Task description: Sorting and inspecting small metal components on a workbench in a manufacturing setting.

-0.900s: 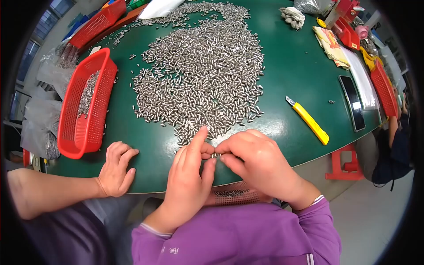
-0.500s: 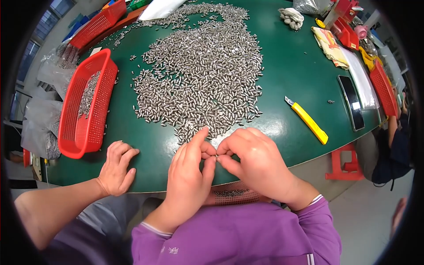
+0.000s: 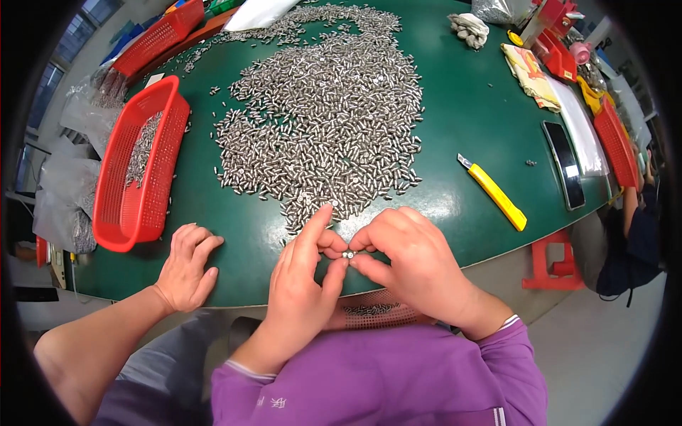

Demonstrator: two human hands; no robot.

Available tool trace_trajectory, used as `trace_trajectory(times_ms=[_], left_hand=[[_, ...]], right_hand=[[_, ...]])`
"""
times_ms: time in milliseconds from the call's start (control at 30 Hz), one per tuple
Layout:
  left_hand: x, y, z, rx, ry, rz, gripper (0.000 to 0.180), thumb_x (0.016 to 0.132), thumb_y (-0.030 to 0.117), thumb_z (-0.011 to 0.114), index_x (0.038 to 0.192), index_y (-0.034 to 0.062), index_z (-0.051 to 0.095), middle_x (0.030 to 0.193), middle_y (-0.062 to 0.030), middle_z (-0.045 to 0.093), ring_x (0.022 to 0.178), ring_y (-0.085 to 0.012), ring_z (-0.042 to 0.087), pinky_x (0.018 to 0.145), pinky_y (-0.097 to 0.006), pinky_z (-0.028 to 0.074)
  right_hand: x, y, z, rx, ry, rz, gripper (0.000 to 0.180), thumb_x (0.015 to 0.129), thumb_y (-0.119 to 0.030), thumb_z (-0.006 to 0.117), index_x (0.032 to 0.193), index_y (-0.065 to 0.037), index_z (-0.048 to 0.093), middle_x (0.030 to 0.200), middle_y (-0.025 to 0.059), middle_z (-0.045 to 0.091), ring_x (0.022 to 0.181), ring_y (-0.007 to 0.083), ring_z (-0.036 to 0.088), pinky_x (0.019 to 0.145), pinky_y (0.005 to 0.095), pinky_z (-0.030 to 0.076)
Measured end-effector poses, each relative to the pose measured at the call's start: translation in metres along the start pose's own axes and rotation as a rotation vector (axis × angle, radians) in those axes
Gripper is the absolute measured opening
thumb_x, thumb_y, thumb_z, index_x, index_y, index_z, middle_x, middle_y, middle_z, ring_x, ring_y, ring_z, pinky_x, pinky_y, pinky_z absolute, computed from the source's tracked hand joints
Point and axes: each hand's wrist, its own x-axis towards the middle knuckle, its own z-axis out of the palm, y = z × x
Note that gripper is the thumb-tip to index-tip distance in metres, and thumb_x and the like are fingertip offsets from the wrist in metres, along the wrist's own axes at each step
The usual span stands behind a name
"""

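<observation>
My left hand (image 3: pixel 298 273) and my right hand (image 3: pixel 412 252) meet over the table's near edge, fingertips almost touching. Small shiny metal pieces (image 3: pixel 348 254) sit between the pinched thumb and fingers of both hands; their exact shape is too small to make out. My left index finger points up, apart from the pinch. Just beyond my fingers spreads a large heap of small bullet-shaped metal parts (image 3: pixel 327 121) on the green table (image 3: pixel 455 206). Below my hands, a reddish mesh basket (image 3: pixel 380 319) with similar parts is partly hidden by my arms.
Another person's hand (image 3: pixel 188 270) rests on the table at the left, near a red basket (image 3: pixel 106 213) partly filled with metal parts. Rightward lie a yellow utility knife (image 3: pixel 497 199), blade out, and a phone (image 3: pixel 565 167). Gloves (image 3: pixel 469 30) lie farther back. A red stool (image 3: pixel 550 263) stands below.
My fingertips have parted slightly, and more of the shiny metal pieces between them shows. The other person's hand stays at nearly the same place.
</observation>
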Motion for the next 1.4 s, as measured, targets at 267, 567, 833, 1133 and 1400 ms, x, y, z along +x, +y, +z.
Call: trace_trajectory(times_ms=[267,567,833,1133,1400], left_hand=[[-0.002,0.001,-0.001,-0.043,-0.003,0.015,0.079,0.083,-0.012,0.067,0.154,0.0007,0.035,0.107,-0.0096,0.063,0.09,-0.0196,0.065,0.082,-0.034,0.054],[-0.009,-0.001,-0.005,-0.157,0.052,-0.028,0.075,0.085,-0.018,0.06,0.154,-0.0022,0.032,0.113,-0.0121,0.059,0.093,-0.0146,0.065,0.085,-0.027,0.054],[-0.013,-0.006,-0.028,0.132,0.165,-0.063,0.071,0.081,-0.01,0.07,0.147,0.0008,0.046,0.106,-0.0051,0.061,0.088,-0.0125,0.056,0.079,-0.026,0.047],[0.005,-0.003,-0.014,0.114,0.082,-0.053,0.068,0.081,-0.004,0.072,0.144,0.0012,0.048,0.105,-0.0123,0.06,0.091,-0.026,0.058,0.084,-0.038,0.05],[0.01,-0.009,0.0,0.052,0.037,0.061,0.065,0.081,-0.01,0.072,0.142,0.0022,0.052,0.105,-0.009,0.064,0.092,-0.0197,0.061,0.081,-0.031,0.052]], right_hand=[[0.001,0.001,0.003,-0.015,0.005,-0.061,0.02,0.076,-0.008,0.078,0.093,-0.007,0.067,0.088,0.0079,0.06,0.085,0.0296,0.058,0.074,0.0415,0.049],[0.002,-0.001,0.009,-0.038,0.016,-0.105,0.014,0.079,-0.007,0.073,0.089,-0.007,0.065,0.084,0.0072,0.054,0.079,0.0282,0.055,0.073,0.0411,0.047],[-0.023,-0.006,-0.013,0.002,-0.204,-0.113,0.018,0.08,-0.014,0.078,0.097,-0.012,0.071,0.09,0.0035,0.061,0.083,0.0254,0.058,0.075,0.0385,0.048],[0.01,-0.005,-0.016,-0.133,-0.028,-0.054,0.028,0.081,-0.008,0.074,0.108,-0.004,0.066,0.097,0.0111,0.063,0.089,0.0328,0.059,0.078,0.043,0.049],[0.014,0.001,-0.002,-0.083,-0.019,-0.068,0.026,0.078,-0.001,0.073,0.103,-0.002,0.065,0.096,0.0125,0.062,0.092,0.0334,0.058,0.081,0.043,0.048]])
